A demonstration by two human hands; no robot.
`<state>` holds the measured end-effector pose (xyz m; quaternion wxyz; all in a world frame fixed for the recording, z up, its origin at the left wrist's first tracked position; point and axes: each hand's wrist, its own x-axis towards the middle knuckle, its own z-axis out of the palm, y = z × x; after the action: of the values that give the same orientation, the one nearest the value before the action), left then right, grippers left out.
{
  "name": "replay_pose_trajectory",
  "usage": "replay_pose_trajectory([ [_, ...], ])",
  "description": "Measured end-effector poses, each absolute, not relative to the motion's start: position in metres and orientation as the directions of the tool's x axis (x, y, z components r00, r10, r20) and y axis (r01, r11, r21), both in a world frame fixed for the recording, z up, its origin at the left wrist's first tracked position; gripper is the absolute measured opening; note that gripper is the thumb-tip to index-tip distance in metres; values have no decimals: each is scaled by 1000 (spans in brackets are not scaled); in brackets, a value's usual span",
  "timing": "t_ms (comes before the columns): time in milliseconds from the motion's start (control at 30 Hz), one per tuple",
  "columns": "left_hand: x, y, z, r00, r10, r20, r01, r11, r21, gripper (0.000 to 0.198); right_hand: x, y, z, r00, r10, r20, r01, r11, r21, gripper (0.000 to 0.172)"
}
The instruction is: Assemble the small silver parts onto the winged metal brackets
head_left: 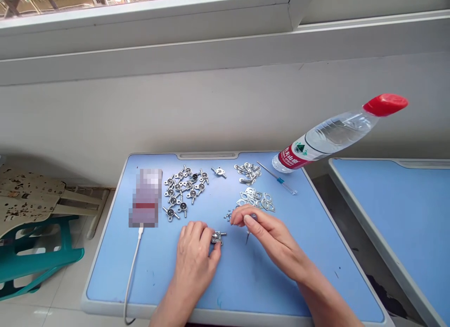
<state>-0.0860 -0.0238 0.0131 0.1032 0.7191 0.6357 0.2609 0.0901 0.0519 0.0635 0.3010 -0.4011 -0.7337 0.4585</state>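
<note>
In the head view, the left hand (195,252) holds a metal fitting (218,238) between its thumb and fingers, close to the blue surface (158,266). Take that fitting as the landmark. To its right, the right hand (265,231) has its fingers pinched narrow around a slim tool (253,216) (the palm hides part of it), whose thin shaft points downward, apart from the fitting. Just beyond the fitting, slightly right, lie tiny metal pieces (227,216), too small to make out. Farther beyond it on the right are flat metal plates (267,204), then a heap of small metal links (248,171), a thin rod (272,173) with a blue band, and a red-capped water bottle (333,134). Beyond it on the left sits a cluster of similar fittings (183,207); one loose fitting (220,172) lies straight beyond.
</note>
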Motion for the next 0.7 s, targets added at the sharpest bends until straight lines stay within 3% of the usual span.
replay_pose_trajectory([
  [167, -86, -24, 13, 58, 967, 250, 845, -181, 503, 27, 86, 48, 63, -518, 841, 156, 268, 332, -904, 25],
  [400, -86, -23, 12, 80, 954, 288, 855, -214, 472, 11, 81, 46, 59, -593, 770, 234, 238, 445, -863, 19],
  [700, -86, -22, 11, 89, 954, 287, 859, -219, 463, 7, 75, 45, 58, -647, 721, 247, 243, 502, -830, 18],
])
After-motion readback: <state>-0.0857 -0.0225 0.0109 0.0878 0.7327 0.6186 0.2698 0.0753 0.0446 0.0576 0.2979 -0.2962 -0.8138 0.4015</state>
